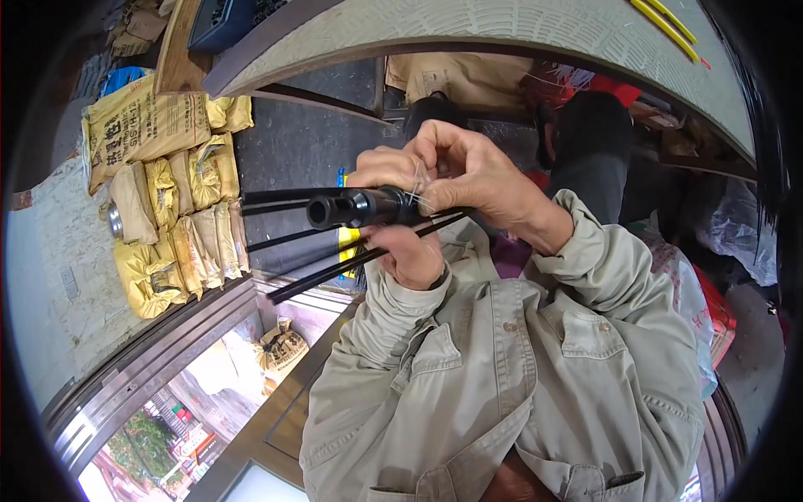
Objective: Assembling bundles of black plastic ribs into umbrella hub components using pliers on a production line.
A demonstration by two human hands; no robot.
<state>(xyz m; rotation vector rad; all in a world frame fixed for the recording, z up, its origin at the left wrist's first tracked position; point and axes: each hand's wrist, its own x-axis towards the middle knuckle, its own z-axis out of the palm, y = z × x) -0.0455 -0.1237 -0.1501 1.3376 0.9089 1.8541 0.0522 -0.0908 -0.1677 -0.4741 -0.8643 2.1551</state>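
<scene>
Close in front of me is a black tube (360, 207) with a hollow end and a stepped collar, its open end turned to the left. Several thin black rods (335, 272) run out beside it in the same direction. My left hand (410, 255) is closed around the tube from below, its fingers partly hidden behind it. At the collar my right hand (493, 180) pinches a thin, clear strand (416, 188) that crosses the tube. The strand's exact kind is too fine to make out, and its ends are partly covered by fingers.
A textured worktop (535, 33) curves across the far side, with yellow rods (669, 25) on it and a blue bin (226, 21) nearby. Yellow and brown sacks (150, 125) are piled at the left. At the right is clear plastic wrap (744, 222).
</scene>
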